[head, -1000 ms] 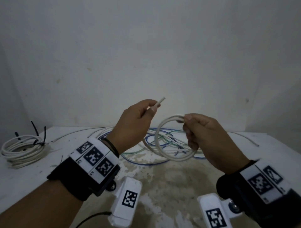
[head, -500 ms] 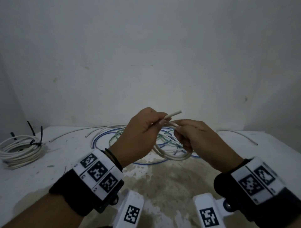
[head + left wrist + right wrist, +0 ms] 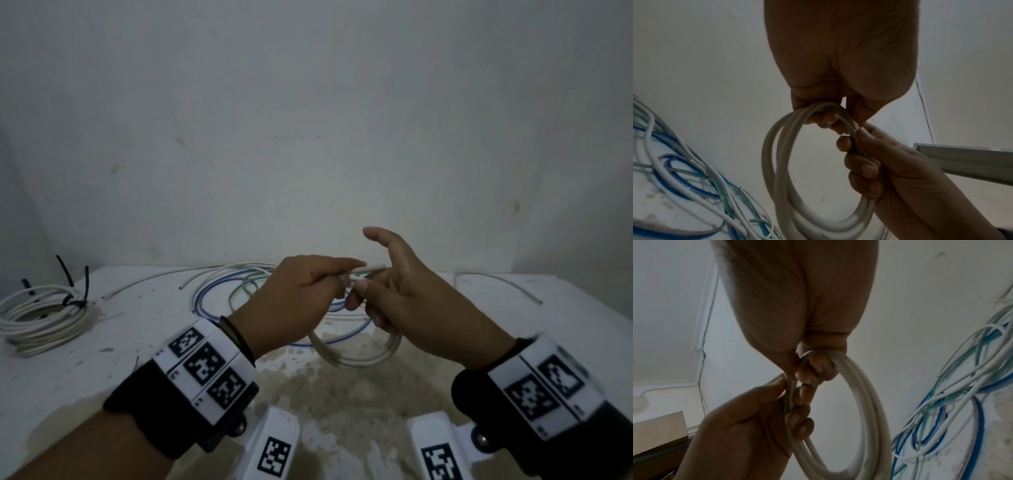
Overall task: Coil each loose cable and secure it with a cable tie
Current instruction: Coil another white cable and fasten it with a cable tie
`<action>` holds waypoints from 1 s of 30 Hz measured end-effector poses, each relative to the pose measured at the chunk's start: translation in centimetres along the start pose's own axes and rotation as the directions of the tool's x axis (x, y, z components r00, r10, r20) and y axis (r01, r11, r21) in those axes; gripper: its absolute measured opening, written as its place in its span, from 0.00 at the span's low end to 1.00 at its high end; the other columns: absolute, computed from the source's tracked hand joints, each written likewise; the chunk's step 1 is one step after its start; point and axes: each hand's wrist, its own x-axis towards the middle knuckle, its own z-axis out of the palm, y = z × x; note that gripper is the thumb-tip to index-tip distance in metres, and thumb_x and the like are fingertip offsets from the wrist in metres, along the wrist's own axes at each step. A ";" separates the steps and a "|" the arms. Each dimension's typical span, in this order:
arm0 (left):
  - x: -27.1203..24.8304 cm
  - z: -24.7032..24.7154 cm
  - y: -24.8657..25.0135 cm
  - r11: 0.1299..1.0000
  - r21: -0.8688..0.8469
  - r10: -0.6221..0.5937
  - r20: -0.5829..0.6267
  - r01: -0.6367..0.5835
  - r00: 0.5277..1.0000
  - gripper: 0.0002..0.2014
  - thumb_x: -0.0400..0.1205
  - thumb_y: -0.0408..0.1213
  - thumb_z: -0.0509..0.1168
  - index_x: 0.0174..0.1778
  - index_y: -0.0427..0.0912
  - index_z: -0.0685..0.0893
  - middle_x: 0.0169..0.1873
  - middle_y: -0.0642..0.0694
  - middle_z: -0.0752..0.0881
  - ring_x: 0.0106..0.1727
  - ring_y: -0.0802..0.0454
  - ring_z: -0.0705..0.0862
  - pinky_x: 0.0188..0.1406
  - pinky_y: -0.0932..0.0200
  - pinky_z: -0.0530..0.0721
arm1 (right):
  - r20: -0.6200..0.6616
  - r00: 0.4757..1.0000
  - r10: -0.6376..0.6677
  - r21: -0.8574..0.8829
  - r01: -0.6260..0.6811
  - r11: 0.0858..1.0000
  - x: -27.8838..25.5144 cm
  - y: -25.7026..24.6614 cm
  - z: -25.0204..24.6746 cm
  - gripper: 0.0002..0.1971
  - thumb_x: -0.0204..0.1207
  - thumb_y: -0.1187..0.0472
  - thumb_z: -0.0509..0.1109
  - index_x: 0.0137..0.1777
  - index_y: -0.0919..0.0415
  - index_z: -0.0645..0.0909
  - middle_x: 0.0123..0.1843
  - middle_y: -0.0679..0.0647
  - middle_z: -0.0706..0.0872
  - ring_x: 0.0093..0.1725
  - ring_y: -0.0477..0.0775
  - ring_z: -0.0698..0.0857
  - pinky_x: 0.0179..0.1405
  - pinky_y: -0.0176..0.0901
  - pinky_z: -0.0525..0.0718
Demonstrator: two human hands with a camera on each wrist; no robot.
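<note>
Both hands hold a small white cable coil (image 3: 356,356) up in the air, low in the middle of the head view, above the table (image 3: 565,308). The left hand (image 3: 301,298) is curled around the top of the loops. The right hand (image 3: 411,301) pinches them just beside it, with its first finger sticking up. The cable looks light and a bit springy, so I think the loops will pop open if let go. The best place to hold is where all the loops meet, squeezed together. More loose cables (image 3: 239,284) lie on the table behind, and a tied bundle (image 3: 41,318) sits at the left edge
</note>
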 end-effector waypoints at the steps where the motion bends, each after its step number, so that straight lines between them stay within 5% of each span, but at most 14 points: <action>1: -0.1 0.0 0.1 1.000 0.010 0.013 0.022 -0.014 1.000 0.12 0.85 0.37 0.60 0.54 0.44 0.90 0.33 0.56 0.89 0.38 0.61 0.86 0.41 0.67 0.81 | -0.006 1.000 -0.003 -0.029 0.002 1.000 0.0 0.1 0.0 0.25 0.82 0.57 0.63 0.75 0.43 0.58 0.39 0.50 0.90 0.29 0.43 0.81 0.30 0.38 0.76; 4: -0.2 0.2 -0.2 0.998 0.053 0.039 0.076 -0.043 0.996 0.16 0.82 0.50 0.59 0.53 0.47 0.89 0.37 0.46 0.90 0.42 0.39 0.87 0.46 0.44 0.84 | -0.001 1.000 0.010 -0.086 -0.010 0.996 -0.3 0.3 0.2 0.26 0.82 0.54 0.62 0.78 0.48 0.60 0.39 0.45 0.89 0.32 0.39 0.83 0.33 0.35 0.78; 6: -0.3 0.3 -0.6 0.998 0.037 0.051 0.087 -0.054 0.995 0.17 0.83 0.51 0.59 0.48 0.46 0.90 0.34 0.44 0.88 0.38 0.34 0.84 0.42 0.40 0.83 | 0.036 0.998 0.045 -0.142 -0.039 0.989 -0.6 0.2 0.2 0.33 0.82 0.55 0.62 0.82 0.45 0.49 0.40 0.39 0.87 0.37 0.35 0.84 0.36 0.31 0.80; 9: -0.4 0.8 -1.0 0.998 0.052 0.033 0.051 -0.036 0.998 0.17 0.83 0.48 0.61 0.42 0.42 0.90 0.32 0.45 0.88 0.37 0.39 0.85 0.42 0.43 0.84 | 0.060 0.995 0.076 -0.155 -0.066 0.986 -1.1 0.4 0.4 0.41 0.82 0.60 0.61 0.80 0.38 0.34 0.37 0.37 0.86 0.36 0.34 0.84 0.34 0.28 0.79; 12: -0.5 1.1 -1.3 1.000 -0.012 -0.028 -0.062 0.027 0.998 0.11 0.84 0.40 0.64 0.45 0.43 0.91 0.37 0.51 0.90 0.40 0.58 0.88 0.43 0.60 0.84 | -0.045 0.999 -0.001 -0.148 -0.006 0.989 -1.1 1.1 0.5 0.33 0.82 0.56 0.64 0.81 0.41 0.51 0.37 0.42 0.87 0.35 0.38 0.84 0.35 0.31 0.79; 14: -0.6 1.4 -1.6 0.998 -0.040 -0.061 -0.076 0.058 0.995 0.10 0.84 0.40 0.63 0.46 0.43 0.90 0.35 0.51 0.89 0.38 0.56 0.86 0.39 0.59 0.82 | -0.114 0.988 -0.103 -0.202 0.079 0.976 -1.3 1.6 0.5 0.20 0.81 0.55 0.66 0.72 0.47 0.73 0.39 0.41 0.87 0.37 0.36 0.85 0.38 0.30 0.78; 16: -0.8 1.7 -1.6 0.988 -0.118 -0.111 -0.082 0.101 0.990 0.11 0.85 0.38 0.61 0.46 0.38 0.88 0.27 0.53 0.82 0.28 0.57 0.78 0.30 0.61 0.75 | -0.179 0.961 -0.210 -0.236 0.165 0.958 -1.4 1.9 0.6 0.10 0.79 0.54 0.68 0.59 0.49 0.84 0.40 0.43 0.88 0.37 0.40 0.86 0.36 0.35 0.81; 20: -1.1 2.2 -0.9 0.879 -0.423 -0.251 -0.016 0.221 0.968 0.13 0.86 0.33 0.57 0.39 0.33 0.81 0.22 0.53 0.76 0.24 0.57 0.67 0.24 0.66 0.65 | -0.223 0.918 -0.328 -0.352 0.238 0.905 -1.7 2.1 0.6 0.11 0.77 0.54 0.65 0.53 0.52 0.87 0.33 0.45 0.86 0.34 0.43 0.84 0.34 0.35 0.80; 26: -1.0 2.5 -1.3 0.833 -0.503 -0.223 0.075 0.231 0.972 0.12 0.87 0.34 0.57 0.42 0.35 0.81 0.31 0.45 0.83 0.26 0.53 0.70 0.26 0.64 0.70 | -0.180 0.913 -0.365 -0.441 0.256 0.860 -1.7 3.2 0.4 0.18 0.77 0.48 0.60 0.58 0.52 0.86 0.36 0.39 0.80 0.34 0.33 0.78 0.37 0.24 0.72; 30: -1.0 4.0 -1.6 0.751 -0.617 -0.284 0.017 0.233 0.959 0.11 0.85 0.32 0.59 0.43 0.35 0.85 0.28 0.45 0.81 0.24 0.56 0.68 0.26 0.63 0.64 | -0.287 0.911 -0.297 -0.325 0.199 0.924 -2.4 3.8 1.6 0.18 0.78 0.55 0.62 0.67 0.51 0.80 0.42 0.32 0.79 0.39 0.26 0.78 0.43 0.19 0.73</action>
